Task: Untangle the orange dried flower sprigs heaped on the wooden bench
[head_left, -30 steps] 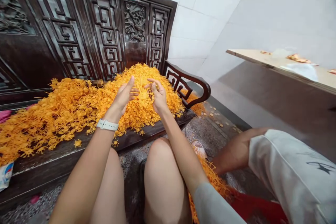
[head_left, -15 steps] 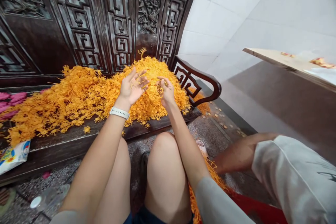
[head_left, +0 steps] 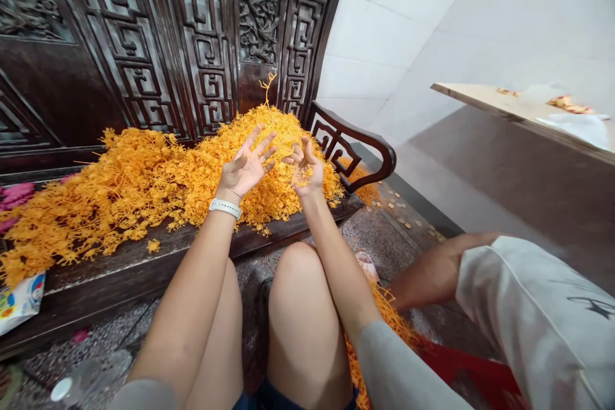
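Observation:
A large heap of orange, branching plastic-looking pieces covers the dark wooden bench seat. My left hand is over the heap's front, palm up, fingers spread, with nothing visible in it. To its right, my right hand faces palm up with its fingers curled. Small orange branching pieces lie in that palm, partly behind the fingers. Above the heap's peak, a single orange branching piece shows against the backrest; I cannot tell whether it touches the heap.
The carved bench has a curved armrest on the right. Pink pieces and a printed packet lie at the left. A clear bottle is on the floor. Another person's leg and a tabletop are at the right.
Orange strands seen among my left hand's fingers are gone, and those fingers are spread wider. My right hand has turned its palm upward. The single piece above the heap has shifted up and right.

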A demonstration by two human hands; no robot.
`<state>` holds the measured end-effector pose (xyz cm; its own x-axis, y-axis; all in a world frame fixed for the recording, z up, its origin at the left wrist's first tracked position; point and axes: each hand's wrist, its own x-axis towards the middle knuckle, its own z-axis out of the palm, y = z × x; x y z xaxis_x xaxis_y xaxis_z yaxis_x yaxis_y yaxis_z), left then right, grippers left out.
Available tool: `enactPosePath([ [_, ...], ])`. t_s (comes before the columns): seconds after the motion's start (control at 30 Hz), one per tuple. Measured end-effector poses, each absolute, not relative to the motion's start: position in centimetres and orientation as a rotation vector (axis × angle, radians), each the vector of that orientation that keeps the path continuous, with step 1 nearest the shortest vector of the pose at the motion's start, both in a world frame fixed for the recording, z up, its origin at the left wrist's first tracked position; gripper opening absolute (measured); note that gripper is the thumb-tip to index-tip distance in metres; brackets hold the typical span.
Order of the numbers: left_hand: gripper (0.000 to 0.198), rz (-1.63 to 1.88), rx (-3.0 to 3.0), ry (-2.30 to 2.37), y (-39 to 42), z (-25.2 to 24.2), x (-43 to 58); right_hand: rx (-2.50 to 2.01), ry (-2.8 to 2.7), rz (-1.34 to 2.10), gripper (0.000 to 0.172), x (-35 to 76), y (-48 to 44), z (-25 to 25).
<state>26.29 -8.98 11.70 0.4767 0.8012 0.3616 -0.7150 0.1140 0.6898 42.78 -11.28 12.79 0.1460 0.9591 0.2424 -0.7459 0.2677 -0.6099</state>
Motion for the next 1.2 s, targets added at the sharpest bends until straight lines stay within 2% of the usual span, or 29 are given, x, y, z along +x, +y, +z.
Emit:
enactPosePath([
  [0.1,0.102,1.148,0.937,0.105,-9.4,11.9,26.1,-0.385,-0.642,1.268,0.018,43.2,-11.7,13.0],
  [0.2,0.086,1.245,0.902,0.172,-9.8,12.2,26.5,-0.462,-0.610,1.189,0.014,43.6,-11.9,13.4],
  [0.33,0.062,1.124,1.057,0.300,-9.0,11.7,28.3,-0.573,-0.744,1.245,0.034,43.3,-11.1,12.7],
  [0.4,0.048,1.114,1.140,0.430,-8.3,11.3,29.3,-0.643,-0.845,1.234,0.039,42.9,-10.4,11.9],
  [0.53,0.028,1.403,1.101,0.725,-6.9,10.6,29.6,-0.761,-0.922,1.059,0.027,42.3,-9.3,10.7],
  [0.63,0.017,1.604,1.122,0.818,-6.1,10.6,28.3,-0.814,-0.964,1.083,0.014,41.8,-9.3,10.9],
  [0.67,0.016,1.660,1.154,0.818,-6.0,10.7,27.9,-0.809,-0.984,1.146,0.013,41.5,-9.5,11.2],
  [0.8,0.013,1.773,1.288,0.864,-5.8,10.9,27.2,-0.741,-1.107,1.341,0.024,40.1,-10.4,12.3],
  [0.9,0.011,1.734,1.339,0.857,-5.2,10.8,26.8,-0.801,-1.151,1.265,0.026,39.7,-10.5,12.6],
  [1.0,0.019,1.688,1.375,0.819,-4.3,10.8,25.5,-0.856,-1.023,1.201,0.021,40.7,-9.9,12.4],
  [1.2,0.038,1.461,1.611,0.883,-4.9,11.2,23.1,-1.004,-1.080,0.994,0.035,42.2,-9.1,11.3],
])
